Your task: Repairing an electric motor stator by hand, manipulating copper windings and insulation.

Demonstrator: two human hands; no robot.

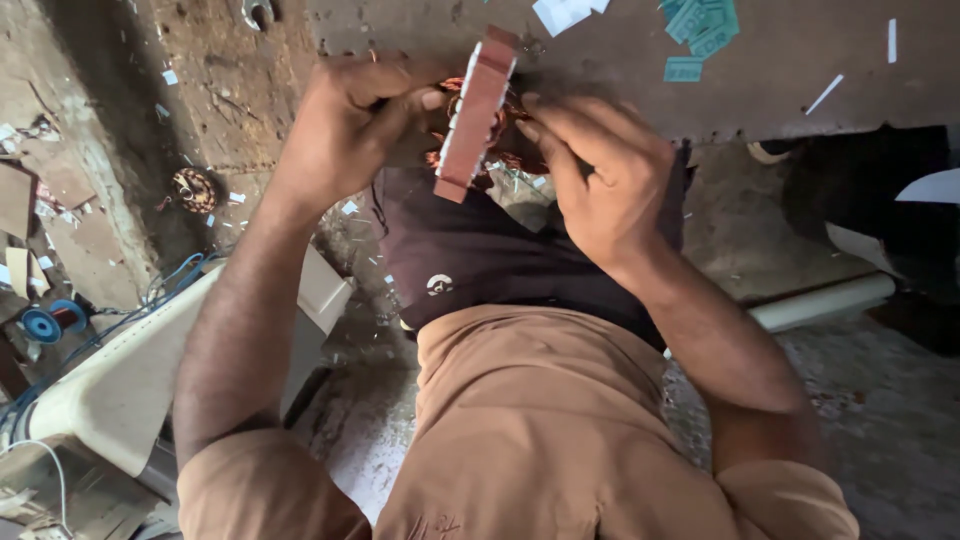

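Note:
A reddish-brown round motor stator with copper wire windings is held edge-on over the worn work surface. My left hand grips its left side, thumb pressed near the windings. My right hand holds the right side, fingers touching the copper coils. Both forearms reach up from my brown shirt. A dark cloth lies on my lap below the stator.
A second small copper-wound coil lies on the dirty floor at left. A blue wire spool and loose wires sit by a cream plastic piece. Teal paper slips and white scraps litter the surface; a white tube lies at right.

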